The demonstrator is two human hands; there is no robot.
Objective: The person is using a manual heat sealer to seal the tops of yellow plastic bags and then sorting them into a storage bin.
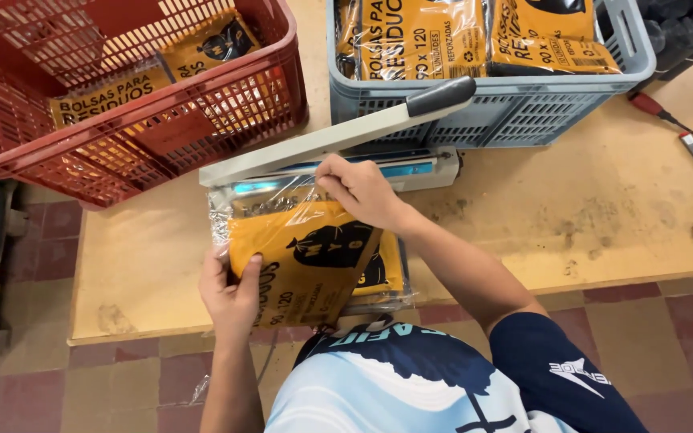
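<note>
Loading step: left hand (pixel 230 293) grips the yellow bag pack (pixel 306 256) by its near edge, right hand (pixel 360 188) fingers flat, pressing its clear open end onto the heat sealer (pixel 338 152) bed, sealer arm (pixel 338 132) raised; looks ready for lowering.

We are seeing a flat clear-plastic packet (pixel 314 252) with a yellow and black label lying at the near edge of the bench (pixel 603 216), its open end toward the far edge. Two like yellow packets (pixel 154 76) are lying in the red basket (pixel 202 120) at the far left corner. More yellow packets (pixel 475 32) are standing packed in the grey crate (pixel 507 108) along the far edge.
</note>
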